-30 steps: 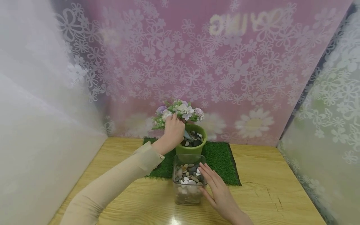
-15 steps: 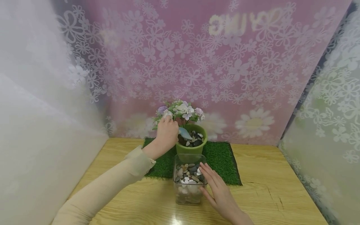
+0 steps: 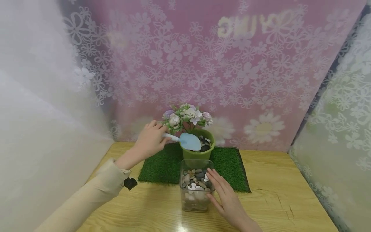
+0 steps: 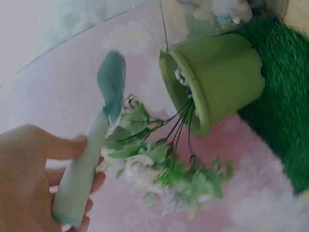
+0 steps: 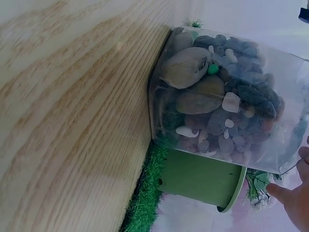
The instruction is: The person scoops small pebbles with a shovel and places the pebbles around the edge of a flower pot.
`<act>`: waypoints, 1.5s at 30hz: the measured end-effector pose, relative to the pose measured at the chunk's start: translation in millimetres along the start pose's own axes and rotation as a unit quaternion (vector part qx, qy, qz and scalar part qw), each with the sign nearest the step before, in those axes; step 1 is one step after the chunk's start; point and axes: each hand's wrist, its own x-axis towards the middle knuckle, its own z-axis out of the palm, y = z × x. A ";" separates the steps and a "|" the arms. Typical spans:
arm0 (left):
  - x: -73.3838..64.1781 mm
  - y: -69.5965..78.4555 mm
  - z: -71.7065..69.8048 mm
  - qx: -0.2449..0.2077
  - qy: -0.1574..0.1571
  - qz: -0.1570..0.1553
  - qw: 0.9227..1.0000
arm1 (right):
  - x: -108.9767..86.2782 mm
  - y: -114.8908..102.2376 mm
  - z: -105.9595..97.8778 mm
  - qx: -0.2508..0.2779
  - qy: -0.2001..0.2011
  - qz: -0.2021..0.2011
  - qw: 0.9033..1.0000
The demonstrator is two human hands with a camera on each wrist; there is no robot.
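My left hand grips the pale handle of a small light-blue trowel, the thumb along one side and the fingers curled round the other in the left wrist view. In the head view the blade overlaps the rim of a green flower pot. White and purple flowers with green leaves rise from the pot, and dark and pale stones lie inside it. With its fingers straight, my right hand rests against the right side of a clear square container that holds many pebbles.
A mat of artificial grass lies under the pot on the wooden table. A pink flowered curtain hangs just behind, and pale sheets stand to the left and right. The clear container stands directly in front of the pot.
My left hand has moved left and towards me, away from the flowers, bringing the trowel blade up into full view over the pot rim. The right hand stays on the container.
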 end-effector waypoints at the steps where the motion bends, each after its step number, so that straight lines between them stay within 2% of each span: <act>1: -2.3 0.8 -4.3 -0.005 -0.001 0.015 1.000 | -0.1 -0.1 -0.5 0.000 0.000 0.000 1.000; 7: -13.3 13.4 -24.6 0.006 -0.026 0.106 0.994 | 0.7 -1.0 -2.8 -0.002 -0.002 0.003 1.000; 13: -17.5 33.1 -32.4 0.068 -0.042 0.157 0.984 | 1.9 -1.8 -2.7 -0.004 -0.013 0.009 1.000; 20: -16.9 59.9 -26.8 0.176 -0.094 0.178 0.964 | 2.7 -2.2 -2.6 -0.006 -0.011 0.006 1.000; 23: -17.1 67.8 -18.0 0.201 -0.097 0.189 0.956 | 2.6 -1.9 -2.3 -0.008 -0.013 0.008 1.000; 25: -18.1 70.5 -11.8 0.212 -0.082 0.201 0.953 | 2.2 -1.6 -1.9 -0.007 -0.017 0.012 1.000; 29: -21.5 69.0 0.2 0.201 -0.047 0.212 0.955 | 1.1 -1.2 -1.4 -0.003 -0.022 0.018 1.000; 34: -25.9 57.4 20.5 0.133 -0.016 0.206 0.969 | 0.8 -0.7 -0.5 0.002 -0.016 0.014 1.000; 36: -26.1 51.5 26.8 0.103 -0.021 0.196 0.975 | 1.1 -0.3 -0.1 0.001 -0.015 0.016 1.000; 40: -26.2 40.2 34.8 0.040 -0.052 0.170 0.983 | 1.5 0.1 0.8 0.001 -0.014 0.023 1.000; 42: -27.0 37.7 36.6 0.032 -0.057 0.164 0.984 | 1.2 -0.2 1.3 0.003 -0.014 0.022 1.000; 45: -28.2 38.7 39.3 0.038 -0.047 0.168 0.984 | 0.6 -1.1 1.6 0.007 -0.011 0.019 1.000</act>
